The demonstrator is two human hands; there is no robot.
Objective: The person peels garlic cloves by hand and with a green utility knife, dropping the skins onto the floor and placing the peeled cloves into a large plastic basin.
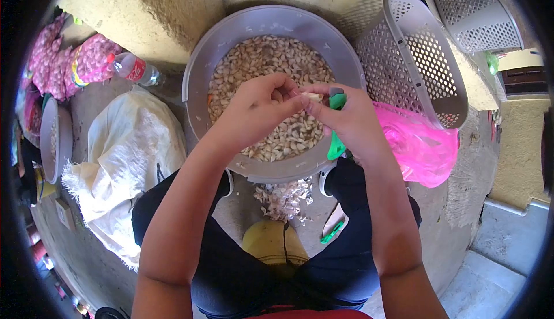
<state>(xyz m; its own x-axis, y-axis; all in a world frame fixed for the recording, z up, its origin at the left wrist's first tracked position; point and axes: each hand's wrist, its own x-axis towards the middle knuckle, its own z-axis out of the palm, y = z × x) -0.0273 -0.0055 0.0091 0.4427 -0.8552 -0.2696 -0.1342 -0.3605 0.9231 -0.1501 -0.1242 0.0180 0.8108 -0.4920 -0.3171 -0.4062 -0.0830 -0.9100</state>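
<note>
We are making out what looks like "Cola" in pale script on the red label of a plastic bottle (134,69), which is sitting beside the pink net sacks (98,56); no words are coming clear on their yellow band. With our left hand (259,102) we are pinching a pale clove (313,96) between thumb and finger, over the basin (198,71). Our right hand (351,114) is meeting it there, thumb near the clove, fingers closing around a green-handled tool (336,146).

The basin's round rim is enclosing a bed of garlic cloves (265,59), and its near edge is lying just before our knees, leaving a narrow gap where peelings (285,199) are gathering on the floor (461,189). A white sack (121,140) is crowding the left; a perforated crate (392,59) and a pink bag (418,146) are hemming the right. Beyond that bag, the floor is opening wider.
</note>
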